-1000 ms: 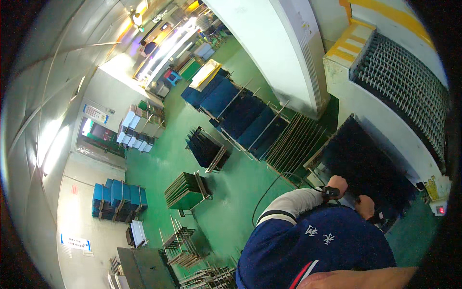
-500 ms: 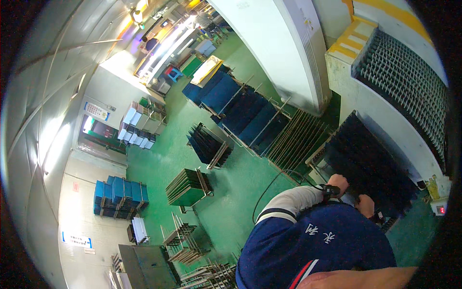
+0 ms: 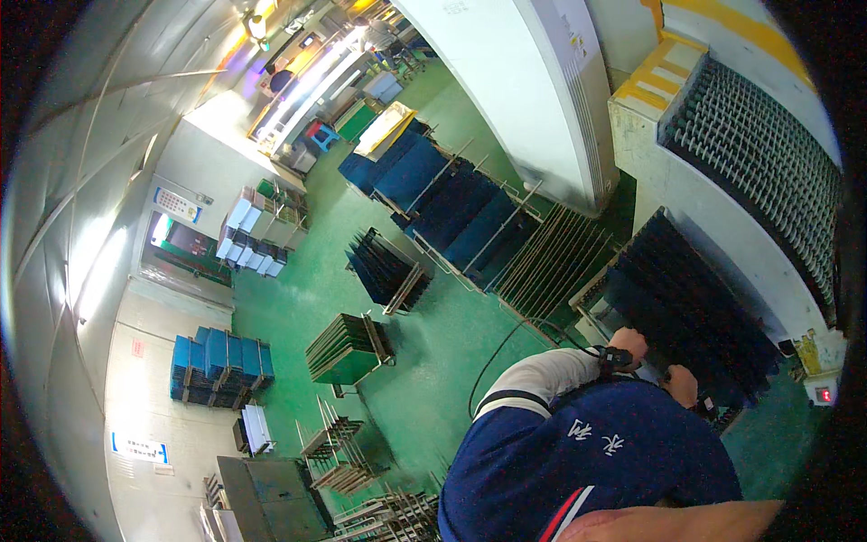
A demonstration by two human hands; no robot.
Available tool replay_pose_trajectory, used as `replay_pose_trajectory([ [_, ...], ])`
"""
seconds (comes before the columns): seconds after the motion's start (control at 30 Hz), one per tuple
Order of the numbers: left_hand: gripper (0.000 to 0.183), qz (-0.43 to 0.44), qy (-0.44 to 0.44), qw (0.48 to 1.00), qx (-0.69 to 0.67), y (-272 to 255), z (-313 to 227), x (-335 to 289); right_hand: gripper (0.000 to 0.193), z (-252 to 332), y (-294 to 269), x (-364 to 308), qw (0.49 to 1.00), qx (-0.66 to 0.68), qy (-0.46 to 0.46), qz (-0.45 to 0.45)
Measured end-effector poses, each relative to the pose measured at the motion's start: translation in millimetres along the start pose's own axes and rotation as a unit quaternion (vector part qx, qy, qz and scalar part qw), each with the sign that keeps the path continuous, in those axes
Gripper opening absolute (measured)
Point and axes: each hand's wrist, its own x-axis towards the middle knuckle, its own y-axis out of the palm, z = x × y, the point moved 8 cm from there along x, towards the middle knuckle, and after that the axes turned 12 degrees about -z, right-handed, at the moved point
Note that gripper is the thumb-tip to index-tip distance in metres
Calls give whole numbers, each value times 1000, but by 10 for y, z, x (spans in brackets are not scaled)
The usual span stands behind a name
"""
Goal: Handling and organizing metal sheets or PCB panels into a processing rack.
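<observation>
My left hand [image 3: 629,343], with a dark device strapped at its wrist below a white sleeve, is curled at the near edge of a rack of dark panels [image 3: 691,312]. Just right of it and nearer my body, my right hand [image 3: 680,386] is curled against the same rack's near side. Both sets of fingertips are hidden, so what they grip does not show. The panels stand upright, close together, in rows. A black cable [image 3: 479,379] loops from my left wrist down past my sleeve.
Beyond the left hand stands a slotted rack [image 3: 555,262], then racks of blue panels [image 3: 492,230]. A tall white cabinet [image 3: 515,90] rises behind. To the right is a white housing with a grid of dark bristly rows [image 3: 759,154]. Smaller racks [image 3: 348,348] dot the green floor.
The surroundings have shifted slightly left in the picture. Both hands stay at the dark panel rack, in nearly the same pose.
</observation>
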Motion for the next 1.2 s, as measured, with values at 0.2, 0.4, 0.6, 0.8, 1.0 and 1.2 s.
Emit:
replay_pose_trajectory([
  [0.2, 11, -12, -22, 1000, -13, -147, 6, -18, 26, -10, 10, 15, 1000, 1, 15, -14],
  [0.4, 12, -4, -13, 999, -35, -414, -49, -83, 26, 35, -85, 5, 1000, 6, 19, -13],
  [0.6, 15, -33, -22, 999, -38, 2, 48, -5, 21, 97, -102, 19, 1000, 0, 19, 7],
  [0.8, 31, 13, -32, 998, -59, -115, -3, 12, 21, 70, -110, 4, 999, -3, 22, 25],
  [1.0, 31, 52, -70, 995, -45, -52, 33, -21, 25, -54, 82, -12, 999, -7, 29, 31],
  [1.2, 15, -17, -10, 999, -27, -160, -41, -41, 27, 14, -5, -34, 998, -13, 27, 53],
])
